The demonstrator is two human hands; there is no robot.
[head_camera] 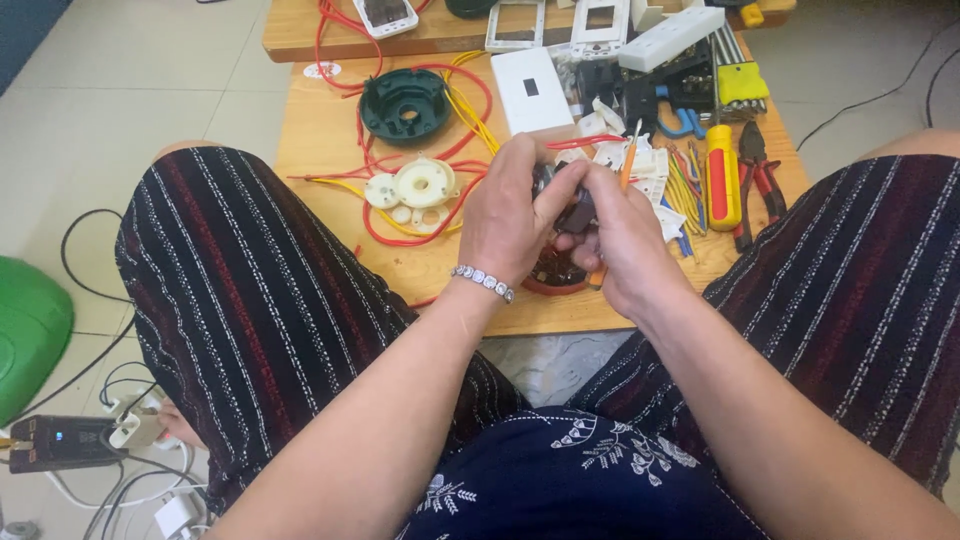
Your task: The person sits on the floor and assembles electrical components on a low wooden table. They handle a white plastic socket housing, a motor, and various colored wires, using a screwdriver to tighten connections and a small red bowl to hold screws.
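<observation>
**Small dark part and orange screwdriver held over the wooden board**

A small dark grey part [572, 208], blocky and partly hidden by fingers, sits raised above the low wooden table, pinched between both hands. Its exact shape cannot be told. A slim screwdriver with an orange handle [628, 165] stands nearly upright beside it, tip upward, its shaft running down behind the fingers. Just below them lies a round reddish-brown piece [553, 275], dark inside, resting flat near the table's front edge.
</observation>
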